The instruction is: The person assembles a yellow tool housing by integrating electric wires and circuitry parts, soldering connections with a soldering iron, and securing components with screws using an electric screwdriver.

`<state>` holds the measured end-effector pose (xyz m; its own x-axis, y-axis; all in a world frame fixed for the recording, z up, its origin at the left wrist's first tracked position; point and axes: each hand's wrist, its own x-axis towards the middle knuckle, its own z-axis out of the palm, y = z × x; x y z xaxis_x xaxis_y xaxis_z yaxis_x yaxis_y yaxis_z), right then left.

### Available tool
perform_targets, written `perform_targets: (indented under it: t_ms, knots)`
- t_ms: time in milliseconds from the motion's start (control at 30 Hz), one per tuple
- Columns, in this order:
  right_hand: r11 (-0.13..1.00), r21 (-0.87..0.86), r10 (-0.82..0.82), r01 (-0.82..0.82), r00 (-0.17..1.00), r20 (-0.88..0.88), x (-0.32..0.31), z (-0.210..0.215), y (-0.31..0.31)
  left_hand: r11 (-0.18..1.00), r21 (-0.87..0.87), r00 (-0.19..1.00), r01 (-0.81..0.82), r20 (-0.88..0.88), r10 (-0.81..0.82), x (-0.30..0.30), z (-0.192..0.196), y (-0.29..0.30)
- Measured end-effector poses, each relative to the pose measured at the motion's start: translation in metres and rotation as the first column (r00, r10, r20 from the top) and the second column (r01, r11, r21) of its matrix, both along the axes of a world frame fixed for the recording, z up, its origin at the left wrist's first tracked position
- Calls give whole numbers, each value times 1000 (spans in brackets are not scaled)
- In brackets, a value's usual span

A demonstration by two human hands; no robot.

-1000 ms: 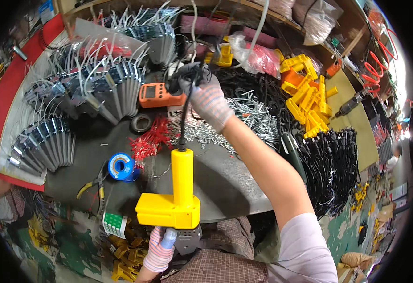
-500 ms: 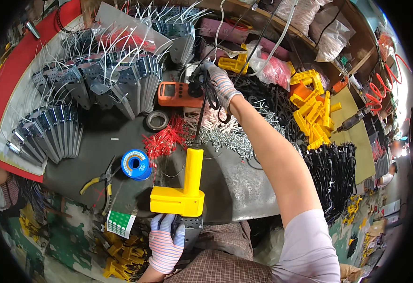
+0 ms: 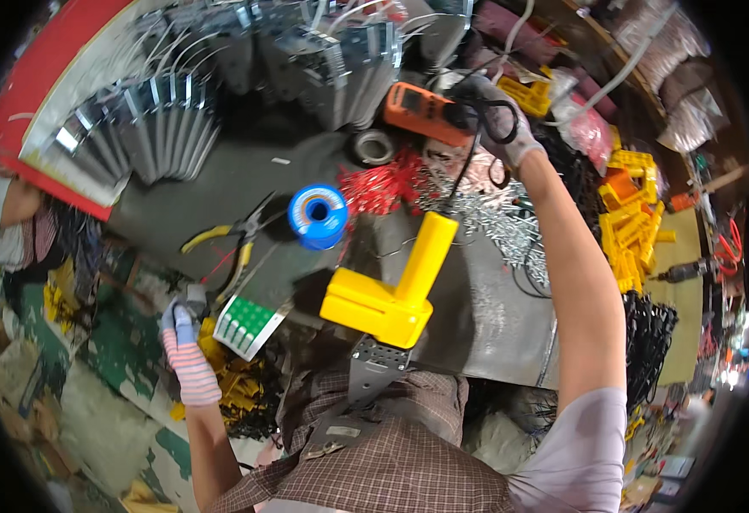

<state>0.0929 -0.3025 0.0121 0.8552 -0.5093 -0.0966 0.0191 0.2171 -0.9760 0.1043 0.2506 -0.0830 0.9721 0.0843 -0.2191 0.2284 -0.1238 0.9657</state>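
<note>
My right hand (image 3: 498, 124), in a striped glove, is closed round a black cable (image 3: 475, 150) beside an orange handheld meter (image 3: 425, 113). From there the cable runs down into a yellow plastic housing (image 3: 391, 299) standing over the table's front edge. A grey perforated metal bracket (image 3: 373, 369) sticks out below the housing. My left hand (image 3: 190, 363) hangs past the table edge, its gloved fingers pressed together by a small greyish piece (image 3: 195, 295), too blurred to name. Nearby are a card with green round stickers (image 3: 250, 321) and yellow-handled pliers (image 3: 239, 244).
A blue solder spool (image 3: 319, 216), a grey tape roll (image 3: 373, 148), red wires (image 3: 383, 184) and loose screws (image 3: 511, 222) lie mid-table. Metal brackets (image 3: 148, 128) stand at the left. Yellow parts (image 3: 631, 231) and black cables (image 3: 648, 342) are piled right. Another person's arm (image 3: 17, 201) shows far left.
My left hand has left the yellow housing and moved left past the sticker card. My right hand stays by the meter with the cable. The whole view has turned and shifted.
</note>
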Motion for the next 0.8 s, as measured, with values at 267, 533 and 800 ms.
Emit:
perform_targets:
  t_ms: [267,533,800]
  knots:
    - [641,-767,-139,-20,980,-141,-16,16,5,811,-18,810,585,-21,-585,9,-14,9]
    - [339,-695,-434,634,761,482,-102,67,207,637,-374,590,674,-247,-769,-20,28,7]
    - [120,-979,237,-166,962,-134,-98,13,353,753,-432,753,495,-219,-621,-39,32,2]
